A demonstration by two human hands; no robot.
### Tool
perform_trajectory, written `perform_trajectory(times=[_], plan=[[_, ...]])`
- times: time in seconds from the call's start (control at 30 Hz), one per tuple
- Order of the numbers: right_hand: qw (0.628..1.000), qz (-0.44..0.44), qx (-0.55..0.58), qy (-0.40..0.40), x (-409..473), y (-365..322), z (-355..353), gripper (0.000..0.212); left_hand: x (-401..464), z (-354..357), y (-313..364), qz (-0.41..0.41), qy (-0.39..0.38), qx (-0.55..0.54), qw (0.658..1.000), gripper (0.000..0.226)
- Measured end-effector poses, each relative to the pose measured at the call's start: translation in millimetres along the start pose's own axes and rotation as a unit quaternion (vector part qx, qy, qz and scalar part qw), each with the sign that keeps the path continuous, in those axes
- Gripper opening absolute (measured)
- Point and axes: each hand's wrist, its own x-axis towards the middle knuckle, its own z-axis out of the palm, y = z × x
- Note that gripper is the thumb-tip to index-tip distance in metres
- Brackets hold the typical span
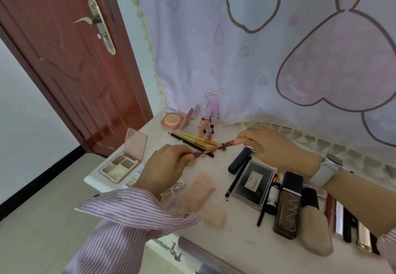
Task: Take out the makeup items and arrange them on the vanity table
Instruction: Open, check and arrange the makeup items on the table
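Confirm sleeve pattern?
Sleeve: thin pink and white stripes, shown best in the head view.

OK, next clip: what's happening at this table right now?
A person is at a white vanity table spread with makeup. The left hand pinches a thin wand, and the right hand grips a small pinkish tube; the two pieces meet end to end above the table, either pulled apart or being closed. An open eyeshadow palette, an open round compact, brushes and a dark foundation bottle already lie on the table.
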Motion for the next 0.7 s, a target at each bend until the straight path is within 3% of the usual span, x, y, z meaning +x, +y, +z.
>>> perform_trajectory(times=[0.1, 0.2, 0.27, 0.33, 0.53, 0.7], plan=[[0.989, 0.057, 0.117, 0.068, 2, 14, -4, 0.020, 5, -1, -5, -0.056, 0.020, -0.137, 0.989, 0.015], [0.931, 0.147, 0.312, 0.119, 5, 20, -8, 0.015, 17, 2, 0, -0.104, 0.040, -0.309, 0.944, 0.016], [0.898, 0.187, 0.370, 0.149, 7, 22, -7, 0.012, 25, 7, 7, -0.115, 0.055, -0.359, 0.925, 0.016], [0.892, 0.199, 0.370, 0.166, 10, 21, -4, 0.012, 35, 13, 14, -0.111, 0.091, -0.371, 0.917, 0.023], [0.899, 0.199, 0.362, 0.144, 25, 24, 9, 0.012, 62, 41, 36, -0.118, 0.148, -0.322, 0.928, 0.011], [0.922, 0.186, 0.319, 0.120, 47, 34, 24, 0.010, 75, 66, 45, -0.186, 0.160, -0.249, 0.937, 0.025]])
